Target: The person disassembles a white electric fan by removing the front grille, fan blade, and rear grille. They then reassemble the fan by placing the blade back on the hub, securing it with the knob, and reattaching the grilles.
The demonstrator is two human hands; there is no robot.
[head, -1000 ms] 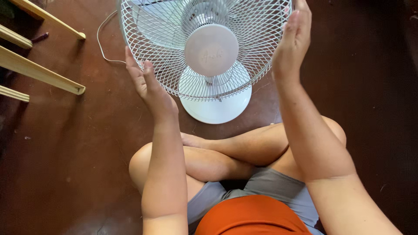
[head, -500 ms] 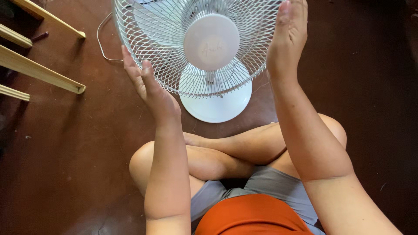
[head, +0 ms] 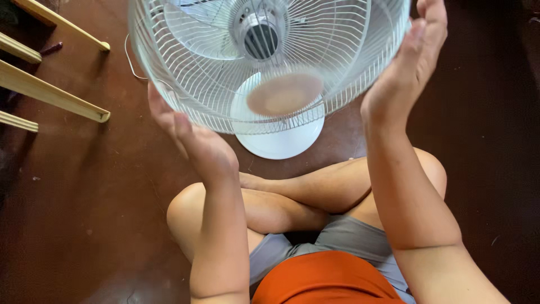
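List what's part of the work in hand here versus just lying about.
In hand:
- white fan grille, gripped on both sides
- left hand on its left rim
- right hand on its right rim
- fan blades and motor hub behind the grille
- round white base

Lying about:
- wooden slats, left
- white cord on the floor

1. The white wire fan guard (head: 270, 62) has tipped toward the person, exposing the motor hub behind.
2. The round centre cap (head: 284, 94) now sits lower.
3. Both hands, left hand (head: 194, 141) and right hand (head: 408, 67), have shifted with the rim.
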